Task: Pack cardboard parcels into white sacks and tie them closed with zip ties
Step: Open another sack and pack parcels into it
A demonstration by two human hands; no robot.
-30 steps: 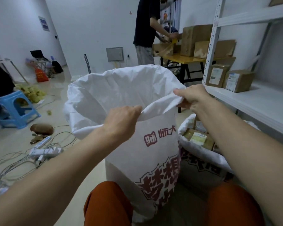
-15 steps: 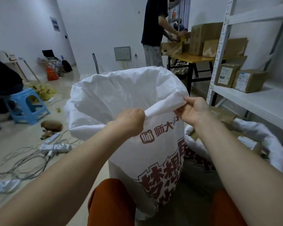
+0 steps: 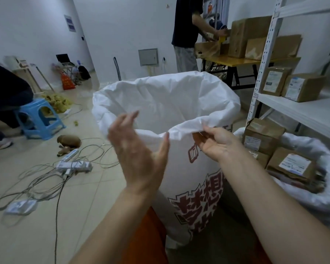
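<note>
One white sack (image 3: 166, 103) stands open on the floor between the knees. Right hand (image 3: 216, 142) pinches its near rim; left hand (image 3: 139, 149) is off it, fingers spread. Second sack (image 3: 316, 199) beside holds four visible parcels (image 3: 291, 166); two more parcels (image 3: 291, 84) on the shelf (image 3: 303, 111).

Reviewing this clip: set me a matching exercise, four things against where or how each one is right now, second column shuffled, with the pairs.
Things:
1. left hand
2. right hand
3. blue stool
4. labelled parcels

States:
A. on the white shelf
B. pinching the sack rim
C. on the floor at left
D. fingers spread, holding nothing

Pairs: 1-D, 2-B, 3-C, 4-A
</note>
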